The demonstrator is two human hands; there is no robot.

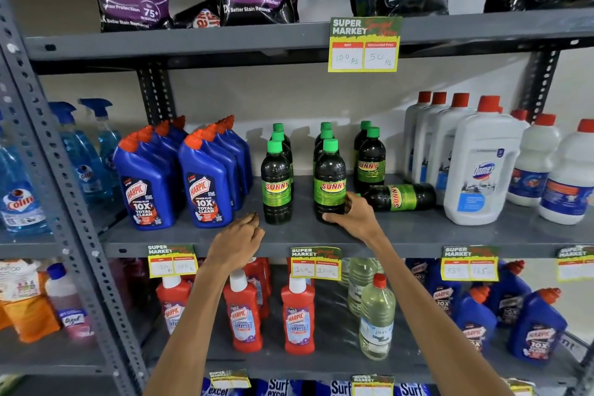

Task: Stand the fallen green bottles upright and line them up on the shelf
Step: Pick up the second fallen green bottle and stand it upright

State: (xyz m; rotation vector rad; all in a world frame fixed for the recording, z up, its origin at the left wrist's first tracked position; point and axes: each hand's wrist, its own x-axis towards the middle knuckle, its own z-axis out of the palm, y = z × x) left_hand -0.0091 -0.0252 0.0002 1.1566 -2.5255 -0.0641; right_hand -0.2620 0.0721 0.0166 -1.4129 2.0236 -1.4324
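Starting at the left, we are seeing blue Harpic bottles (pixel 205 183) standing on the grey shelf (pixel 418 235). Just beside them, our left hand (pixel 239 239) is hovering over the shelf edge with its fingers loosely curled, gripping nothing. Next, the front green bottle of the left row (pixel 276 183) is standing upright. Our right hand (pixel 352 214) is wrapping thumb and fingers around the base of the front green bottle of the middle row (pixel 329 182), which is also standing upright. Behind our right hand, two more green bottles (pixel 371 159) are standing, and one fallen green bottle (pixel 398 198) is lying on its side, cap toward our hand, just beside the white Domex jug (pixel 479 167).
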